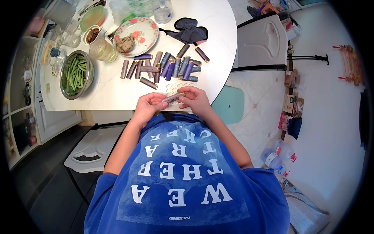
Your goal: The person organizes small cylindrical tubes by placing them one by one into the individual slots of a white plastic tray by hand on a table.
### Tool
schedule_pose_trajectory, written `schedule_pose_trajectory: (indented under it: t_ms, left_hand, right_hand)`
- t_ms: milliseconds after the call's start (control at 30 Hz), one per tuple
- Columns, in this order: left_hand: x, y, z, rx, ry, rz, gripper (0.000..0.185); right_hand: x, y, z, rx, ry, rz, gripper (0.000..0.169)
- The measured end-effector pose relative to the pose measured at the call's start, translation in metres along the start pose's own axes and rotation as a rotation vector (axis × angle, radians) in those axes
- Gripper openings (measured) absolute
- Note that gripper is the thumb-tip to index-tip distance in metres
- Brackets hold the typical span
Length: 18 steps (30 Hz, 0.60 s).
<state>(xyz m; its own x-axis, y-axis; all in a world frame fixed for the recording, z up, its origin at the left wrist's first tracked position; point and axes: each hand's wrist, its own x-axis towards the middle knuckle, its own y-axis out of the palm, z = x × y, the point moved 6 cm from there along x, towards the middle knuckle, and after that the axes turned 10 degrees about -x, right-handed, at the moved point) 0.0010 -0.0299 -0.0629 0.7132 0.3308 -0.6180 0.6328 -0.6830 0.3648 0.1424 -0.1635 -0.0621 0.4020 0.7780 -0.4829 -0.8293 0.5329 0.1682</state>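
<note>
A mauve lipstick-like tube (173, 99) with dark writing lies level between my two hands, above the table's near edge. My left hand (148, 106) grips its left end with thumb and fingers. At the gold-coloured right end, the fingertips of my right hand (195, 99) close around it. Beneath and just beyond it sits a clear plastic tray (172, 87) with round hollows, partly hidden by my hands. Several similar tubes in mauve, brown, purple and blue lie farther out in a loose heap, among them a dark brown tube (148, 83) nearest the tray.
On the white table (117, 96) stand a steel bowl of green beans (76, 74), glass jars (102, 50), a floral plate (152, 38) bearing a brown lump, and a clear pitcher (163, 11). Dark fabric (191, 31) lies behind the tubes. Chairs (260, 44) flank the table.
</note>
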Motion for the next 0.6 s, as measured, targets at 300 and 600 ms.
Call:
schedule_pose_trajectory:
  t_ms: [300, 600]
  left_hand:
    - [0.006, -0.007, 0.014, 0.487, 0.116, -0.059, 0.017]
    - [0.029, -0.014, 0.037, 0.933, 0.098, -0.130, 0.035]
  right_hand:
    - [0.017, -0.006, 0.014, -0.318, 0.014, -0.013, 0.024]
    - [0.047, 0.018, 0.059, -0.973, -0.592, 0.020, 0.018]
